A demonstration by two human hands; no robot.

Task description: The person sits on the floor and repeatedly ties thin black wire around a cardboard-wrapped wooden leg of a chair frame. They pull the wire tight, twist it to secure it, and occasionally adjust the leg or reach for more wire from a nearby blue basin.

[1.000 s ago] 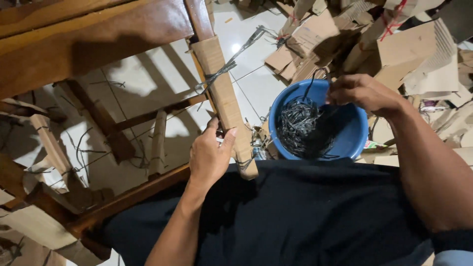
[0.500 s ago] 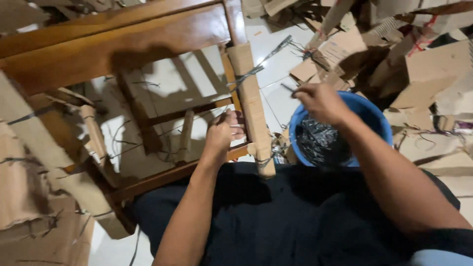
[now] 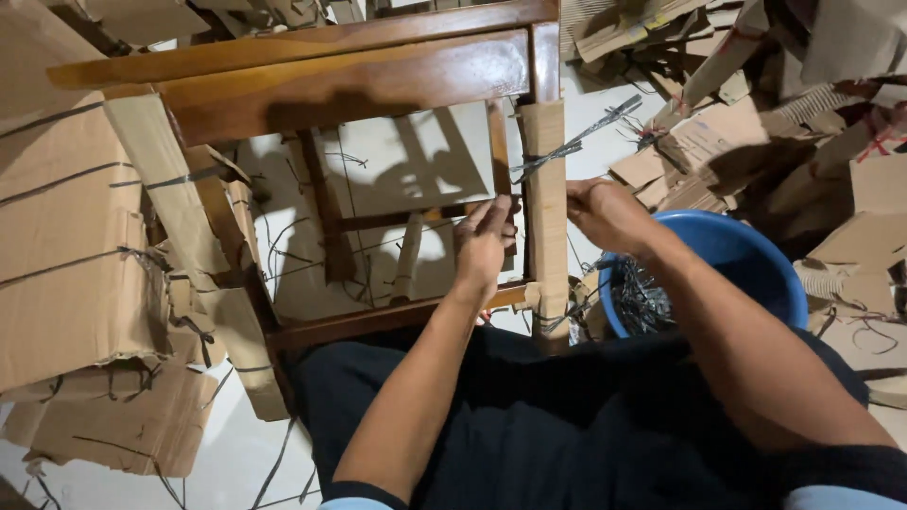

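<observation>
My right hand [image 3: 605, 212] has left the round blue plastic tub [image 3: 746, 260]; both grips are now pinching the cardboard-wrapped wooden chair leg [image 3: 546, 203], my left hand [image 3: 484, 241] opposite.

Your left hand [image 3: 484, 244] presses against the cardboard-wrapped chair leg [image 3: 546, 212], fingers curled at its left edge. Your right hand [image 3: 605, 213] sits on the other side, touching the wrap. Above your hands, a dark strap [image 3: 567, 148] is tied around the leg with its ends sticking out. The blue tub [image 3: 746, 260] of ties sits just right, on the floor.
</observation>
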